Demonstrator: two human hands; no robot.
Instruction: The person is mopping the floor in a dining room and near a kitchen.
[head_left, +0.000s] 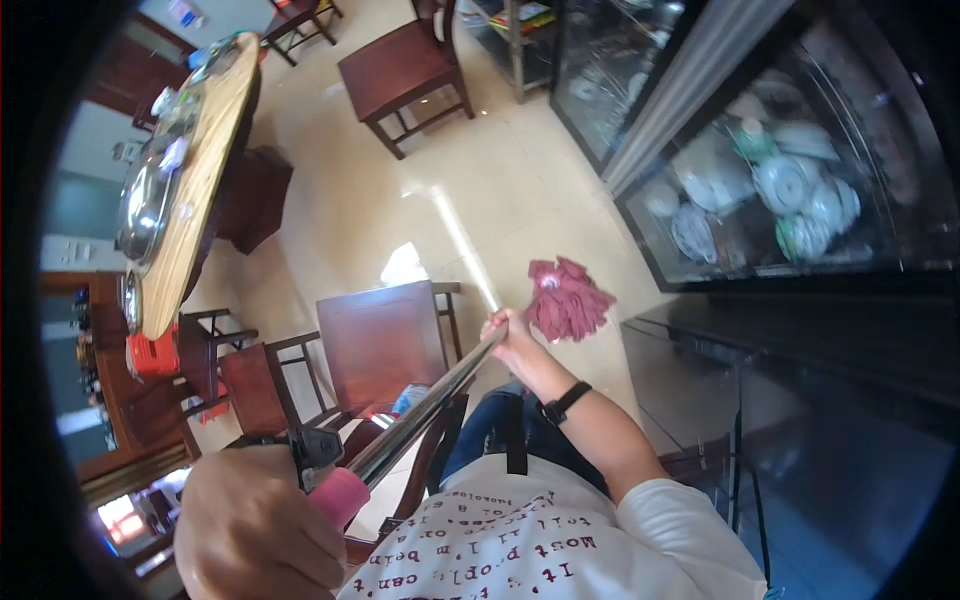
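Note:
Both hands are on the metal pole (427, 405) of a mop, which slants across my front. My left hand (255, 517), large and close to the camera, grips the upper end around a pink sleeve (340, 497). A black plastic part (316, 448) shows beside that hand. Lower down, my right hand (506, 334) is closed around the pole; a black wristband is on that arm. Just beyond it the dark-pink mop head (574, 300), made of cloth strips, lies spread on the tiled floor (517, 187). The pole's lowest stretch is hidden by my right hand.
Wooden chairs stand at left (382, 345) and ahead (405, 75). A wood-topped table (202, 202) with a glass lid (142, 202) is at far left. To the right, a dark glass-fronted cabinet (637, 255) holds dishes (787, 184). Sunlight patches (405, 262) lie on the floor.

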